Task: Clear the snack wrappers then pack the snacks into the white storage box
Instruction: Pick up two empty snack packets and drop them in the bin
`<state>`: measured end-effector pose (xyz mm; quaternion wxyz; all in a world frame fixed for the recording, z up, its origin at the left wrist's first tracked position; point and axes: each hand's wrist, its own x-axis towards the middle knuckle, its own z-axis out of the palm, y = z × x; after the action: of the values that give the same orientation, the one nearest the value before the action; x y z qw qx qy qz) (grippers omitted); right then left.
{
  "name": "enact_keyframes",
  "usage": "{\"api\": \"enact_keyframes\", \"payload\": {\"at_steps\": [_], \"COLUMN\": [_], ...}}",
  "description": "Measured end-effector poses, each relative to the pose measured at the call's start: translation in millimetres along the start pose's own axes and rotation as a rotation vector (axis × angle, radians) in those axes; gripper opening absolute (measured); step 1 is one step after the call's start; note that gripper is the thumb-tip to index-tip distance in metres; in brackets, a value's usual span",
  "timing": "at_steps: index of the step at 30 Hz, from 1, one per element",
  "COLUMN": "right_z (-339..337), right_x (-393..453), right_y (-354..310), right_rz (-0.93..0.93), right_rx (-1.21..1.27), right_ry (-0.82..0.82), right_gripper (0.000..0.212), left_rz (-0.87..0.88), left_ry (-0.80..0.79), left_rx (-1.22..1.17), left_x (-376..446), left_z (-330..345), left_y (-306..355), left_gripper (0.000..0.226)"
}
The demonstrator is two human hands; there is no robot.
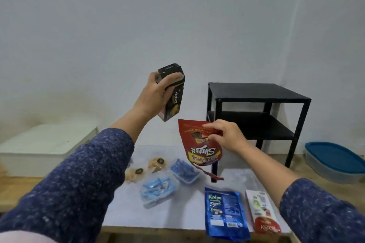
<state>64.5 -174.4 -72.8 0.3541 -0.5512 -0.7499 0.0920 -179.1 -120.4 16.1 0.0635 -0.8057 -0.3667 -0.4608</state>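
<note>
A pale mat (126,203) lies on a wooden floor in front of a plain white wall. Closest on the mat are a blue pouch (225,215) and, just beside it, a white and red carton (262,211), both lying flat. A bit further are two clear tubs of blue snacks (158,189) and some round cookies in clear wrap (146,167).

Above these, both hands are up in the air. The right hand (225,136) pinches the top of a red pouch (201,144), which hangs upside down with a torn strip dangling. It looks like an empty wrapper. The left hand (158,94) has its fingers wrapped tight around a black box (173,94).

Further back on the left sits the white storage box (47,144) with its lid on. A black table (256,108) stands on the right, next to a tub with a blue lid (335,160).

The job looks barely begun: wrappers are in hand, and no snacks look packed yet.
</note>
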Motion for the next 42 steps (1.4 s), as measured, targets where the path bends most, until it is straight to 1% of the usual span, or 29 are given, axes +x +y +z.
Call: {"api": "enact_keyframes", "payload": {"at_steps": [5, 9, 13, 16, 19, 24, 26, 29, 32, 35, 39, 42], "right_z": [55.6, 111.1, 172.8, 222.7, 275.8, 375.9, 416.9, 474.6, 524.0, 564.1, 606.2, 631.4], "right_x": [5.1, 17.4, 33.2, 46.2, 57.2, 73.0, 78.4, 84.4, 74.8, 44.1, -26.7, -88.2], "right_y": [-76.9, -142.8, -210.0, -262.2, -317.9, -419.0, -463.8, -537.0, -610.7, -677.6, -754.6, -808.4], "right_rz": [-0.087, -0.166, -0.259, -0.334, -0.401, -0.563, -0.641, -0.738, -0.852, -0.983, -1.155, -1.226], "right_rx": [0.050, 0.115, 0.162, 0.197, 0.242, 0.318, 0.337, 0.376, 0.395, 0.425, 0.452, 0.509], "right_ry": [-0.078, -0.155, -0.267, -0.354, -0.470, -0.608, -0.665, -0.778, -0.876, -0.944, -1.030, -1.108], "right_gripper": [0.039, 0.040, 0.040, 0.041, 0.040, 0.040, 0.040, 0.038, 0.038, 0.037, 0.035, 0.035], "left_rz": [-0.148, -0.317, -0.481, -0.618, -0.748, -0.951, -1.025, -1.186, -1.306, -1.449, -1.637, -1.707], "left_ry": [-0.001, -0.001, 0.004, 0.038, 0.041, 0.053, 0.082, 0.134, 0.229, 0.347, 0.453, 0.554], "left_rx": [0.110, 0.225, 0.335, 0.417, 0.519, 0.662, 0.711, 0.807, 0.902, 0.972, 1.076, 1.116], "left_x": [-62.9, -120.7, -179.2, -224.0, -271.1, -348.6, -376.7, -414.5, -456.0, -505.5, -575.1, -626.4], "left_z": [-89.9, -161.2, -231.8, -281.2, -327.9, -410.5, -445.7, -498.6, -548.9, -586.4, -627.5, -658.9], "left_y": [-41.9, -75.6, -112.0, -136.5, -157.0, -195.4, -209.2, -221.1, -218.1, -195.4, -145.9, -106.2], "left_gripper": [0.039, 0.042, 0.044, 0.044, 0.044, 0.044, 0.044, 0.046, 0.046, 0.044, 0.044, 0.044]}}
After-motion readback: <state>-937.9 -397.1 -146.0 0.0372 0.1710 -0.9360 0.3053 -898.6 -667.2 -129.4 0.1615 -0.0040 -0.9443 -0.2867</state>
